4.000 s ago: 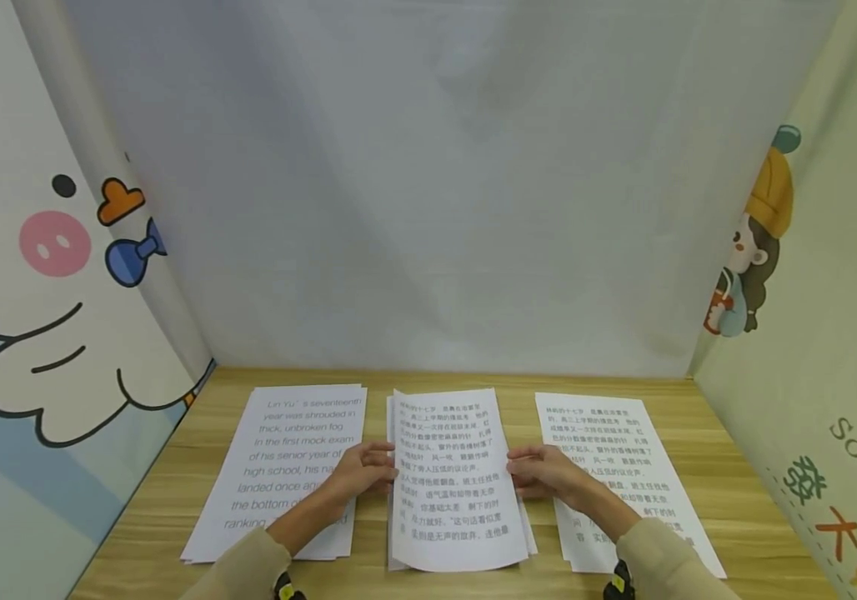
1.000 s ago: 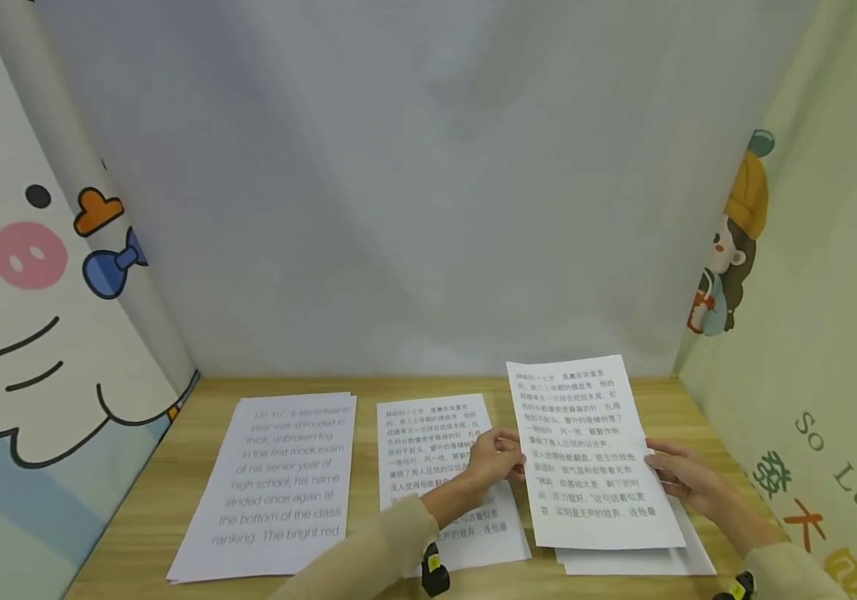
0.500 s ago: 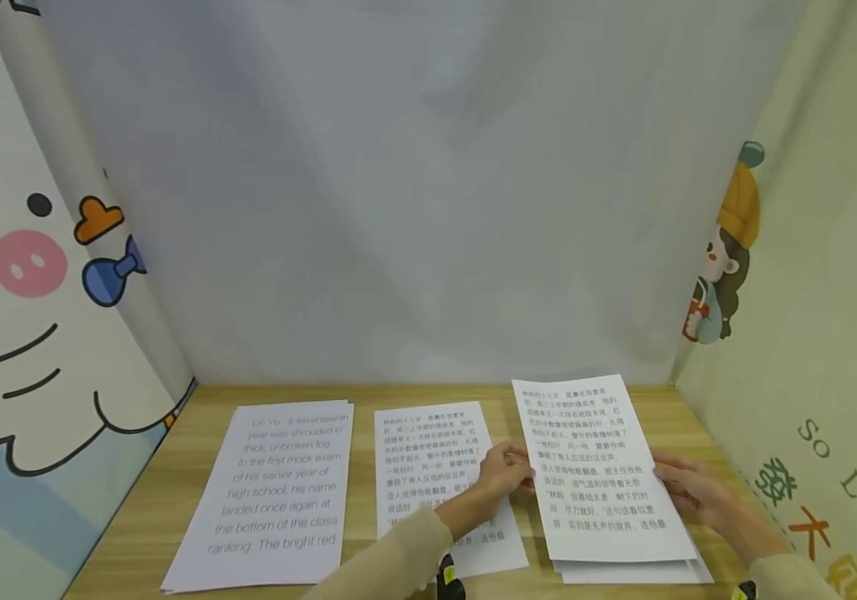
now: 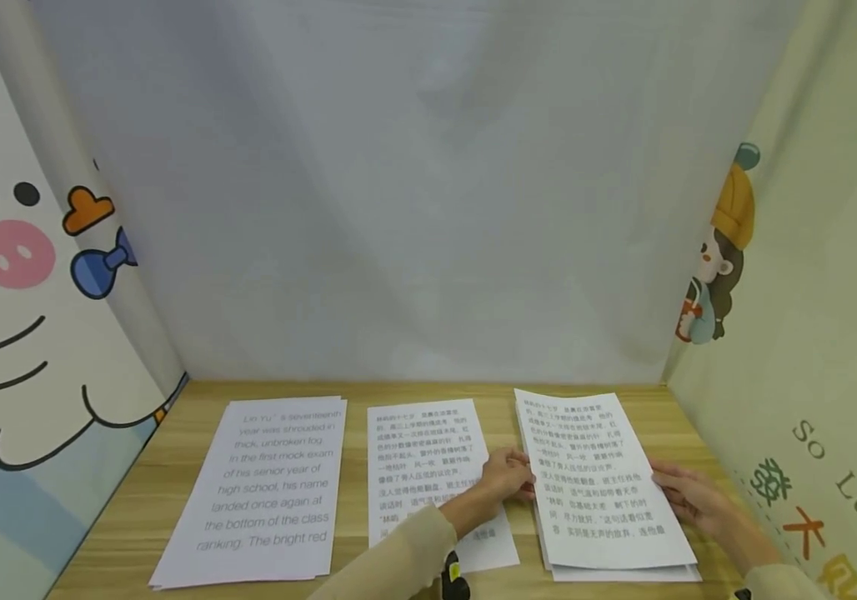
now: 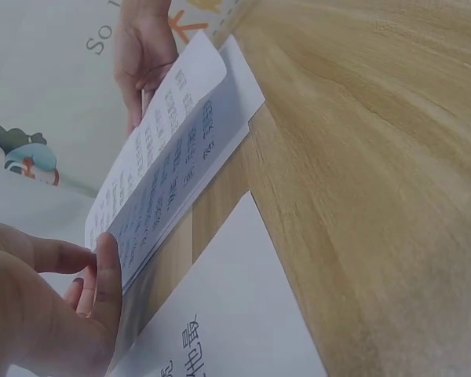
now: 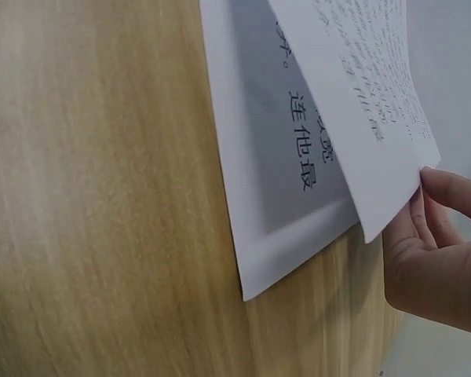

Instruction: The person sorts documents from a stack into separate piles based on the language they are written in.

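Observation:
A printed sheet of paper (image 4: 593, 479) with Chinese text slants just above the right-hand pile of paper (image 6: 259, 236). My left hand (image 4: 502, 477) pinches its left edge between thumb and fingers. My right hand (image 4: 693, 497) pinches the opposite edge. In the right wrist view, the sheet's near corner stands clear of the printed page under it. The left wrist view shows the sheet bowed, with a gap below it. Beside it lies the middle sheet of paper (image 4: 417, 442), also in Chinese, partly covered by my left hand and sleeve.
At the left of the wooden table (image 4: 136, 500) lies a pile of paper (image 4: 271, 479) with English text, its edges slightly uneven. A pale cloth wall (image 4: 413, 208) closes off the back. Printed panels with cartoon figures stand on both sides.
Both hands have carried the sheet from the middle pile to the right one, then lowered it closer to that pile over the last second. The left pile stays put.

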Tool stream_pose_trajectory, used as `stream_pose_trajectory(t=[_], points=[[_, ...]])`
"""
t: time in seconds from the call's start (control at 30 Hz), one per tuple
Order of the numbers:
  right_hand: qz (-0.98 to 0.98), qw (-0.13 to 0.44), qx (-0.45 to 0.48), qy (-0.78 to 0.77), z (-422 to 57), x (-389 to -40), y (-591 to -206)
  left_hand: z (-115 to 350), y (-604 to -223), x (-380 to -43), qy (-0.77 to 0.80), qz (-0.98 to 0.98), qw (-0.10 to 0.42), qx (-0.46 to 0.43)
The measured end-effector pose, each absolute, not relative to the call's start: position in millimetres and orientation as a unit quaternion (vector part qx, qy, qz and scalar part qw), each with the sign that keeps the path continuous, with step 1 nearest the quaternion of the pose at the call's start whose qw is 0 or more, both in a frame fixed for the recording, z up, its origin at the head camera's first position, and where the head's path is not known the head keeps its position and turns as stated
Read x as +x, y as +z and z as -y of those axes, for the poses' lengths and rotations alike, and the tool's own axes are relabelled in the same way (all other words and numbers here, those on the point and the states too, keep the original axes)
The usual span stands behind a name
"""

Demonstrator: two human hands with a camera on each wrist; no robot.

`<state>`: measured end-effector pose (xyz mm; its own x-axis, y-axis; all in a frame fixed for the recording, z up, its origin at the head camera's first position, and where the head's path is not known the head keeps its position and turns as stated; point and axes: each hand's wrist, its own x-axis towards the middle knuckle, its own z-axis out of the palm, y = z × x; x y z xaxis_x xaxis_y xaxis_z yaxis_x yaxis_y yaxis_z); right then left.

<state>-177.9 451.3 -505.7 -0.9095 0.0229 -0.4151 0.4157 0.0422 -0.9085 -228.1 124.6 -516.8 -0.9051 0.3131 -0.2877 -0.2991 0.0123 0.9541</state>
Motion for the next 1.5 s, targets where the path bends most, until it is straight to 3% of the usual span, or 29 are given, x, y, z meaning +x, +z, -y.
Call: stream_pose_trajectory(t=[0.4, 0.7, 1.07, 1.5], points=[[-0.744, 0.135, 0.176, -0.63, -448.9, -172.5, -510.2, -122.5, -526.0, -232.8, 0.706, -0.672, 0.224, 0.004], [-0.79, 0.125, 0.137, -0.584, -457.6, -170.5, -495.9, -110.2, -518.8, -233.7, 0.688, -0.681, 0.247, 0.031], [-0.808, 0.134, 0.13, -0.559, -459.2, -165.9, -475.8, -75.5, -504.5, -243.2, 0.665, -0.71, 0.217, 0.084], [-0.833, 0.16, 0.082, -0.524, -428.9, -181.5, -473.9, -15.6, -502.0, -247.3, 0.639, -0.739, 0.204, 0.058]])
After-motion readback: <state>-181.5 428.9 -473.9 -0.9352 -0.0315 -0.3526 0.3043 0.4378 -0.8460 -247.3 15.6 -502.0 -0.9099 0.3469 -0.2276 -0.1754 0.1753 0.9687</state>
